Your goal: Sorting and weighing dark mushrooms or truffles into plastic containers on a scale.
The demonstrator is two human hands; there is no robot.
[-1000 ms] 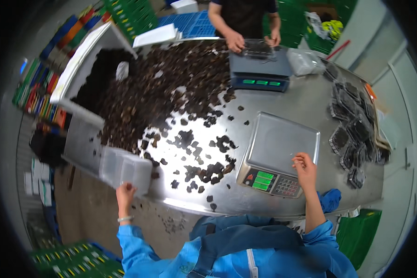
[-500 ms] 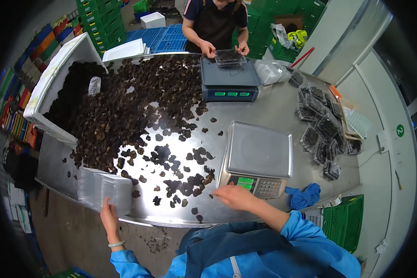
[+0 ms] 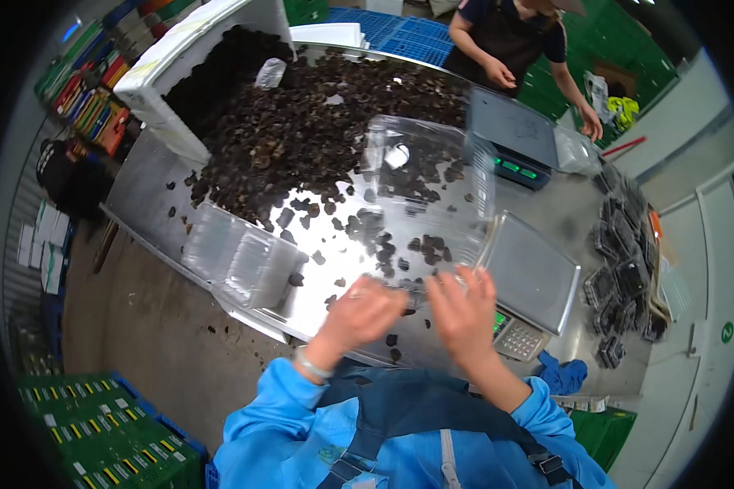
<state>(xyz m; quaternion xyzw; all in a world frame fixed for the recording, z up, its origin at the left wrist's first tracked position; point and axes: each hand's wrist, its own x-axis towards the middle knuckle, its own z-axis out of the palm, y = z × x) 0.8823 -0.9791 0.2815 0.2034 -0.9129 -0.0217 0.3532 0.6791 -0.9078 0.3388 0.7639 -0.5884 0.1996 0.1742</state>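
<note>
My left hand (image 3: pixel 360 314) and my right hand (image 3: pixel 465 318) are side by side near the table's front edge, both blurred. Their fingers are closed on the near edge of an unfolded clear plastic clamshell box (image 3: pixel 483 183), which slants up and away from me. Through its walls show loose dark brown mushroom pieces (image 3: pixel 294 147), ear-shaped and wrinkled, spread over the metal table (image 3: pixel 151 191). Left of my hands, a stack of nested clear boxes (image 3: pixel 240 257) lies at the front edge. Beside my right hand stands a scale (image 3: pixel 534 269) with a bare silver pan, its display partly covered.
A white foam box (image 3: pixel 159 90) lies tipped at the far left, spilling mushroom pieces. Opposite me, a co-worker (image 3: pixel 514 49) stands at a second scale (image 3: pixel 510 126). Filled clear boxes (image 3: pixel 628 277) are piled at the right, near a blue cloth (image 3: pixel 561 373). Green crates (image 3: pixel 110 432) stand lower left.
My left hand has left the box stack and joined my right hand, with an unfolded clamshell box now between them. The co-worker's filled box is out of their hands; one hand reaches sideways.
</note>
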